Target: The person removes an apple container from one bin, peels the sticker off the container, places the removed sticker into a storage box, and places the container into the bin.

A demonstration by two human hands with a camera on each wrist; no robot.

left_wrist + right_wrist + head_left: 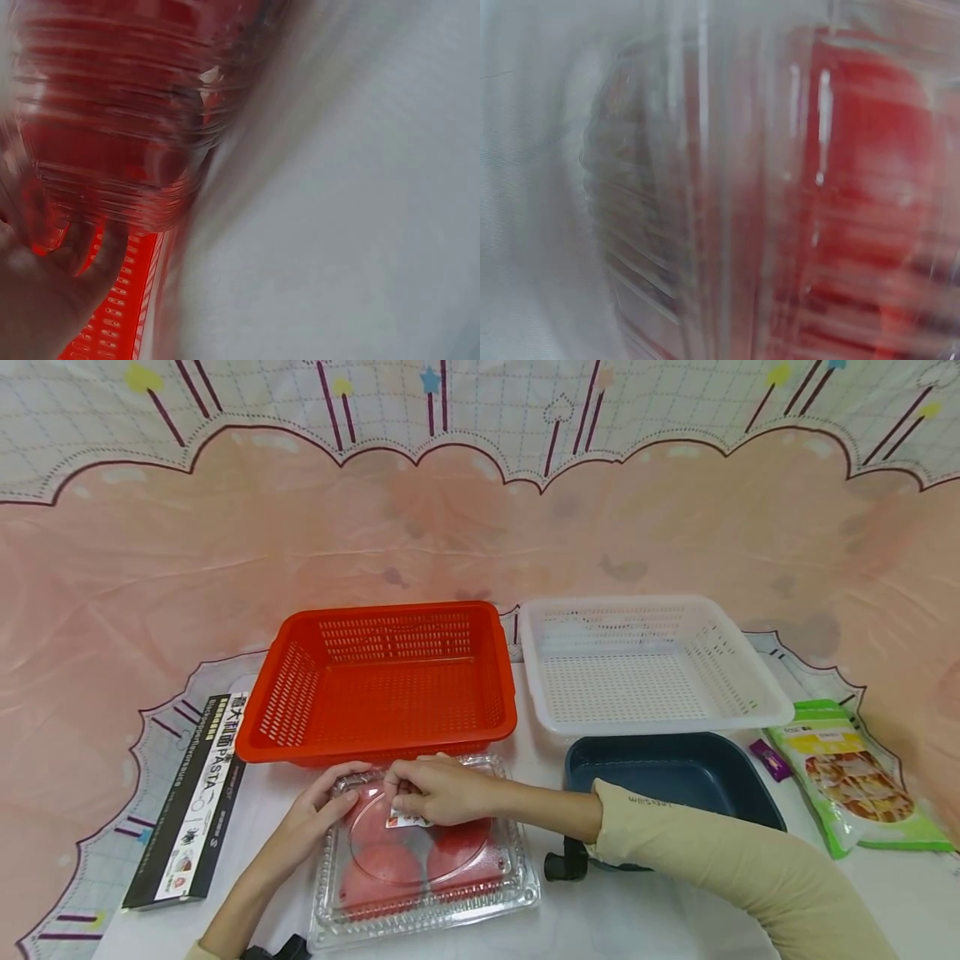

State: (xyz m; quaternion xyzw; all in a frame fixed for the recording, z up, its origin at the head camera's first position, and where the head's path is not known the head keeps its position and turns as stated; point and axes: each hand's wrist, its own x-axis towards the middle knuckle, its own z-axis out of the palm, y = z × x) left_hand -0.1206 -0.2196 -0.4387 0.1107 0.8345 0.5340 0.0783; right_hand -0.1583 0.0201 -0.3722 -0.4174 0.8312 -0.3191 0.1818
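Observation:
A clear plastic clamshell container (423, 902) with round red fruit-like pieces inside lies on the white table before me. My left hand (318, 810) grips its far left corner, thumb over the lid. In the left wrist view that hand (45, 296) is at the end of the ribbed container (112, 127). Over the middle of the lid, my right hand (442, 789) has its fingers curled and thumb against them, pinching at a small white label (405, 819); its fingertips partly hide the label. The right wrist view shows the container's clear wall (720, 187), blurred and close.
A red basket (390, 752) stands just behind the container, a white basket (667, 727) beside it. The right forearm passes over a dark blue pan (675, 760). A black pasta box (187, 802) lies left; a purple packet (770, 760) and a green food bag (855, 777) lie right.

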